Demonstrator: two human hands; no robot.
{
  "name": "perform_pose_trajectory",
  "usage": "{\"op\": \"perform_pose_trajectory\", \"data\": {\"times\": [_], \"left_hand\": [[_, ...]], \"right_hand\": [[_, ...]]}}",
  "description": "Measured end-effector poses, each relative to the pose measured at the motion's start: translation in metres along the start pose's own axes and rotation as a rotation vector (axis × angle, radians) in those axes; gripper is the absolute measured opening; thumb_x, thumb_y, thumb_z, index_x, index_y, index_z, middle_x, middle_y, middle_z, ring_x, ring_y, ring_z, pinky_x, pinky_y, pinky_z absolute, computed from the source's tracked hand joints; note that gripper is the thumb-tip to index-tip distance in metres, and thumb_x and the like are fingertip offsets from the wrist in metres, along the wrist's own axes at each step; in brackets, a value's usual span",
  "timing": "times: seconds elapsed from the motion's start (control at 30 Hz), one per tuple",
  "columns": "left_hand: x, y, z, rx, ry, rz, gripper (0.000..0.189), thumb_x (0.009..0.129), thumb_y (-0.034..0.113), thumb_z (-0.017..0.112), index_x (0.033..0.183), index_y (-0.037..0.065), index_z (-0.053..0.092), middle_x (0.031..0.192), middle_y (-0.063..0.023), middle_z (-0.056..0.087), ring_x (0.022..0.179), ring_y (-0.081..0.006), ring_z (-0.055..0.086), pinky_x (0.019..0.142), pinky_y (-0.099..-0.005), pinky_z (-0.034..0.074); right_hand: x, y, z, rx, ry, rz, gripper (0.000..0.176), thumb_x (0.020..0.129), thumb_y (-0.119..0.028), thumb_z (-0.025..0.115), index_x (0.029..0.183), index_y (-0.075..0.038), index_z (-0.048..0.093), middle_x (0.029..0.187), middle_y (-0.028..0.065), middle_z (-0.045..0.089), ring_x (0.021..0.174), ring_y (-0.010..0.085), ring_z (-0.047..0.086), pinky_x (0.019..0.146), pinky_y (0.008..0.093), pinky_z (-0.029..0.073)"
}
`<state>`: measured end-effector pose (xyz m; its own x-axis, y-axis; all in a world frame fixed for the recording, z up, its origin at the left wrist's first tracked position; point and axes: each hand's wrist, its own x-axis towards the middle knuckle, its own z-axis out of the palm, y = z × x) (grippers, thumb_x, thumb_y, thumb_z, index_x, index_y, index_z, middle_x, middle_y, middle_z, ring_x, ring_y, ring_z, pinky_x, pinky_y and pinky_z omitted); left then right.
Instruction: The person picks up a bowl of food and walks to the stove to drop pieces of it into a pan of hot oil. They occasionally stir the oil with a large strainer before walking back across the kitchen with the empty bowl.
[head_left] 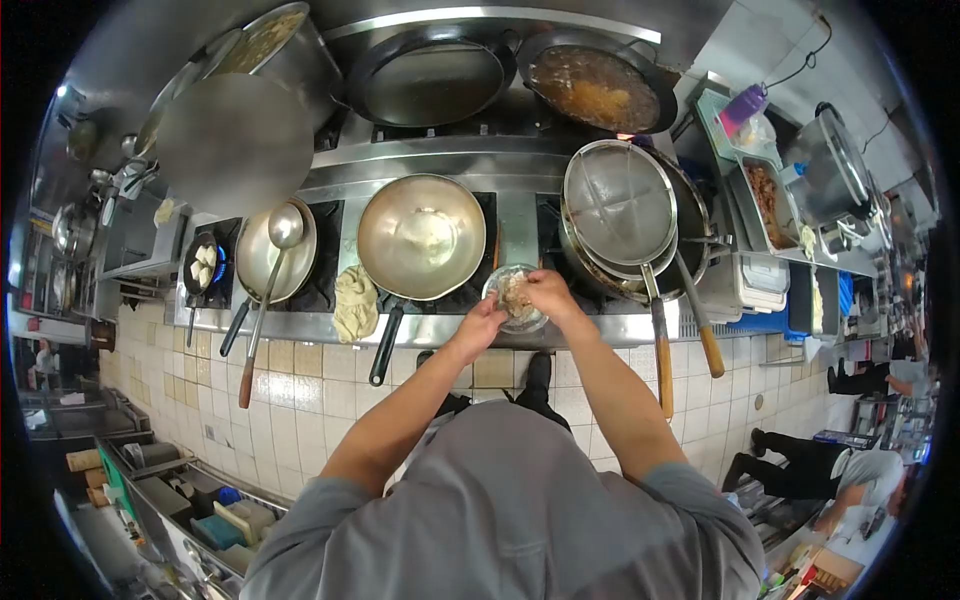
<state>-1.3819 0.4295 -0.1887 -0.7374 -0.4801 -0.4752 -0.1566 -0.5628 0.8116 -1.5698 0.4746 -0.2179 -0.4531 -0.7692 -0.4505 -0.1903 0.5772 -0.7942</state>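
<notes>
My left hand (482, 328) is closed on the near left rim of a small clear bowl (528, 324) at the stove's front edge. Pale, brownish food pieces (515, 294) lie in it. At the bowl's right side my right hand (549, 293) reaches in, its fingers drawn together on the food; their tips are partly hidden. Just left of the bowl, an empty steel frying pan (424, 240) rests on a burner with its black handle towards me. To the right, a round mesh strainer (620, 200) lies across a wok.
Behind, a wok of bubbling oil (600, 88) stands beside a dark wok (430, 82). A ladle (285, 226) lies across another pan. White pieces sit in a small pan (203, 263) over a blue flame. A cloth (355, 304) hangs at the edge. Another person (800, 468) is at right.
</notes>
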Motion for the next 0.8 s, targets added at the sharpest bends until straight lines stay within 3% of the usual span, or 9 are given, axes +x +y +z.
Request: {"op": "perform_pose_trajectory", "data": {"times": [0.03,0.07,0.13,0.27,0.33,0.43,0.57,0.73,0.8], "left_hand": [[-0.001,0.003,0.001,0.017,0.015,-0.018,0.058,0.095,0.004,0.048,0.15,-0.005,0.029,0.14,-0.0106,0.052,0.127,-0.0186,0.05,0.109,-0.0293,0.037],[0.002,0.001,-0.002,0.016,0.015,-0.016,0.058,0.095,0.004,0.048,0.15,-0.005,0.029,0.14,-0.0106,0.052,0.127,-0.0186,0.05,0.109,-0.0293,0.037],[0.012,-0.012,-0.01,0.035,-0.083,0.04,0.06,0.096,0.008,0.05,0.152,0.005,0.031,0.133,-0.0017,0.053,0.109,-0.0114,0.054,0.088,-0.0263,0.046],[0.038,-0.032,-0.012,0.229,-0.019,0.27,0.065,0.093,0.007,0.054,0.153,0.004,0.03,0.138,-0.0058,0.053,0.123,-0.0184,0.053,0.101,-0.031,0.043],[0.049,-0.032,-0.013,0.589,0.124,0.322,0.065,0.09,0.008,0.06,0.15,0.002,0.035,0.142,-0.0141,0.052,0.132,-0.0252,0.05,0.109,-0.0343,0.04],[0.028,0.018,0.013,0.723,0.146,0.262,0.064,0.087,0.018,0.069,0.143,-0.001,0.044,0.139,-0.0264,0.053,0.132,-0.0369,0.051,0.109,-0.0374,0.04],[0.035,0.017,0.014,0.839,0.184,0.233,0.064,0.084,0.012,0.071,0.142,0.001,0.047,0.134,-0.0245,0.057,0.13,-0.0366,0.052,0.108,-0.0391,0.042],[0.048,-0.001,0.002,1.016,0.203,0.649,0.038,0.078,0.011,0.074,0.113,-0.001,0.066,0.119,-0.0215,0.065,0.117,-0.0386,0.058,0.101,-0.042,0.046],[0.047,-0.005,0.001,1.012,0.246,0.653,0.033,0.077,0.01,0.074,0.107,0.0,0.068,0.115,-0.0213,0.066,0.11,-0.0388,0.06,0.097,-0.0432,0.047]], "right_hand": [[-0.005,-0.004,-0.006,0.077,-0.018,-0.028,0.018,0.08,-0.014,0.067,0.085,0.002,0.071,0.074,0.0056,0.068,0.067,0.0136,0.062,0.061,0.0318,0.049],[-0.005,-0.003,-0.009,0.129,-0.057,-0.043,0.015,0.083,-0.011,0.064,0.088,0.001,0.072,0.076,0.0018,0.067,0.067,0.0135,0.062,0.061,0.0308,0.049],[-0.003,-0.001,-0.014,0.171,-0.08,-0.028,0.015,0.084,-0.01,0.064,0.093,0.0,0.071,0.078,0.0012,0.067,0.067,0.0131,0.061,0.06,0.03,0.048],[-0.018,-0.019,-0.024,0.277,-0.15,-0.034,0.021,0.088,-0.007,0.061,0.107,-0.002,0.069,0.087,0.001,0.069,0.071,0.0115,0.061,0.062,0.0279,0.049],[-0.026,-0.03,-0.026,0.335,-0.156,-0.031,0.022,0.088,-0.006,0.06,0.108,-0.002,0.068,0.091,0.0015,0.069,0.074,0.0112,0.061,0.064,0.0274,0.049],[-0.025,-0.034,-0.029,0.42,-0.159,-0.038,0.022,0.088,-0.004,0.058,0.108,0.0,0.068,0.093,0.0031,0.069,0.077,0.0118,0.063,0.067,0.0279,0.05],[-0.025,-0.037,-0.028,0.423,-0.149,-0.025,0.021,0.089,-0.003,0.057,0.106,0.002,0.068,0.092,0.0047,0.07,0.079,0.0131,0.064,0.07,0.0288,0.052],[-0.025,-0.034,-0.025,0.434,-0.151,-0.087,0.02,0.091,-0.003,0.056,0.107,0.003,0.068,0.093,0.0061,0.071,0.082,0.0147,0.065,0.074,0.0304,0.052],[-0.024,-0.029,-0.025,0.42,-0.133,-0.116,0.02,0.092,-0.003,0.056,0.107,0.003,0.067,0.094,0.0067,0.071,0.082,0.0151,0.065,0.076,0.031,0.052]]}}
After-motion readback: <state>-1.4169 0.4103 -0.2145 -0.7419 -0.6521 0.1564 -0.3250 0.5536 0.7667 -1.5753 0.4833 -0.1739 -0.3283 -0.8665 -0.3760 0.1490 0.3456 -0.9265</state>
